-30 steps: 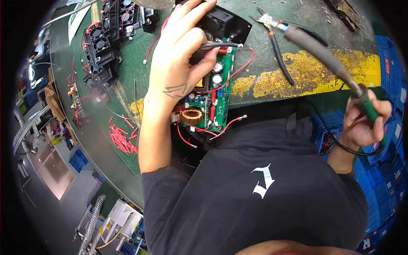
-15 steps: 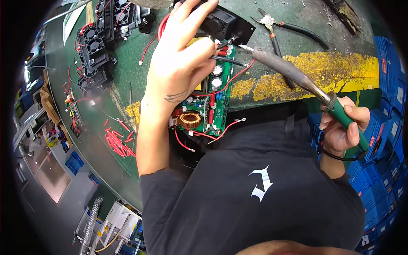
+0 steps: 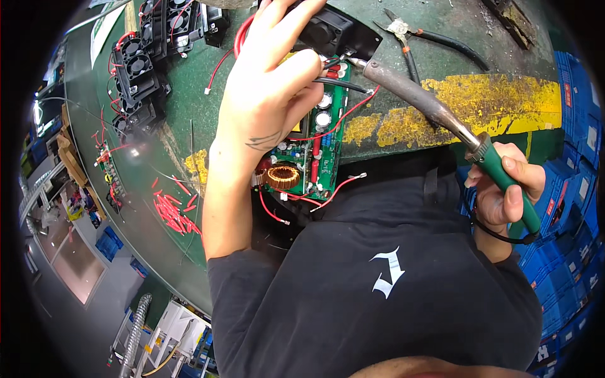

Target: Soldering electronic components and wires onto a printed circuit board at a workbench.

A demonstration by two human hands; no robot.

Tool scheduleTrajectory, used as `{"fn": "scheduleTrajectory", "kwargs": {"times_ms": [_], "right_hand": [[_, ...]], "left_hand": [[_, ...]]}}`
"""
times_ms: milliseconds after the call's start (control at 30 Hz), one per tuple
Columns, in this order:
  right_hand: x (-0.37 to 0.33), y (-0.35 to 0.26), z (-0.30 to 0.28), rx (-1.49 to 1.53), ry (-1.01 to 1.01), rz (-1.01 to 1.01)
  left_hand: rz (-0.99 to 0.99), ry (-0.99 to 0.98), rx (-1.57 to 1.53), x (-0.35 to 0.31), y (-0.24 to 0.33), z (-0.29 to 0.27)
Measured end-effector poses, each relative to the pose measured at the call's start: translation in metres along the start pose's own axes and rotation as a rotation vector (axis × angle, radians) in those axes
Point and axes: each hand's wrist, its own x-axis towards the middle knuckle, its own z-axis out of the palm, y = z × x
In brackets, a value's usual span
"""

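My right hand (image 3: 512, 189) is wrapped round the green handle of a soldering iron (image 3: 409, 91), which slants up and to the left. Its tip meets, or comes very close to, a metal terminal at the lower edge of a black panel with a fan (image 3: 360, 43). My left hand (image 3: 268, 94) pinches a black wire (image 3: 343, 83) near that terminal, its upper fingers resting over the panel. Below lies a green circuit board (image 3: 326, 167) with capacitors, a copper coil (image 3: 283, 177) and red wires, partly covered by my left hand and forearm.
Pliers (image 3: 406, 44) lie on the bench right of the panel. Several black fan units (image 3: 138, 66) stand at the far left, with red sleeves (image 3: 173, 213) heaped nearer me. Another small board (image 3: 108, 170) sits by the left bench edge. Blue crates (image 3: 561, 233) are stacked at right.
The soldering iron and my right hand have shifted slightly left, the tip moving up and left along the terminal. The panel and wire have moved a little; my left hand keeps its pinch.
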Motion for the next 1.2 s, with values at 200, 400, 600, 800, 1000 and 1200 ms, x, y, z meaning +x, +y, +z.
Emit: {"fn": "scheduleTrajectory", "kwargs": {"times_ms": [200,400,600,800,1000,1200], "right_hand": [[0.000,-0.001,0.000,-0.029,-0.046,-0.006],[-0.002,-0.006,0.001,-0.077,-0.082,-0.001],[-0.002,-0.006,0.000,-0.098,-0.111,-0.012],[-0.003,-0.002,-0.002,0.007,-0.108,-0.007],[-0.004,-0.002,-0.002,0.010,-0.101,-0.019],[-0.004,0.003,0.000,-0.038,-0.060,-0.027]], "left_hand": [[0.004,0.026,-0.034,0.003,0.000,0.004],[-0.020,0.037,-0.069,0.006,0.002,0.006],[-0.032,0.051,-0.069,0.004,0.001,0.007],[-0.083,-0.026,-0.048,0.004,0.007,0.001],[-0.138,-0.058,-0.056,0.002,0.010,-0.004],[-0.061,0.030,-0.088,0.003,0.002,0.007]]}}
